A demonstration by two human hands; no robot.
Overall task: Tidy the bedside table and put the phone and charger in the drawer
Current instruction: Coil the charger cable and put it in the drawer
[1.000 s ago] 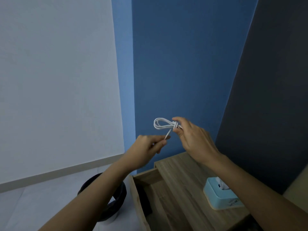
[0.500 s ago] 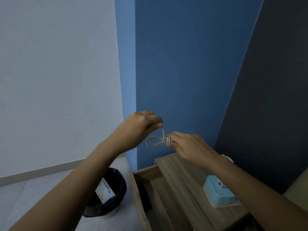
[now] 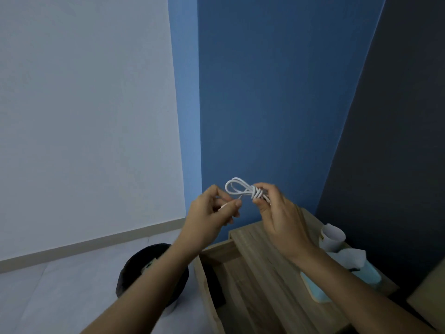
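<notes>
A white charger cable (image 3: 238, 189), wound into a small bundle with loops sticking out to the left, is held up in front of the blue wall. My right hand (image 3: 277, 213) pinches the wrapped middle of the bundle. My left hand (image 3: 212, 213) holds the cable's free end between thumb and fingers. Below them stands the wooden bedside table (image 3: 260, 249) with its drawer (image 3: 204, 280) pulled open to the left. A phone in a light blue case (image 3: 315, 290) lies on the tabletop, partly hidden by my right forearm.
A white paper cup (image 3: 332, 237) and a light blue tissue box (image 3: 366, 271) stand at the table's back right. A black waste bin (image 3: 134, 268) sits on the floor left of the drawer. Something dark lies inside the drawer (image 3: 214, 283).
My left hand dropped from above the bundle to its left side, holding the cable end. The bundle rose slightly with my right hand. The view shifted a little.
</notes>
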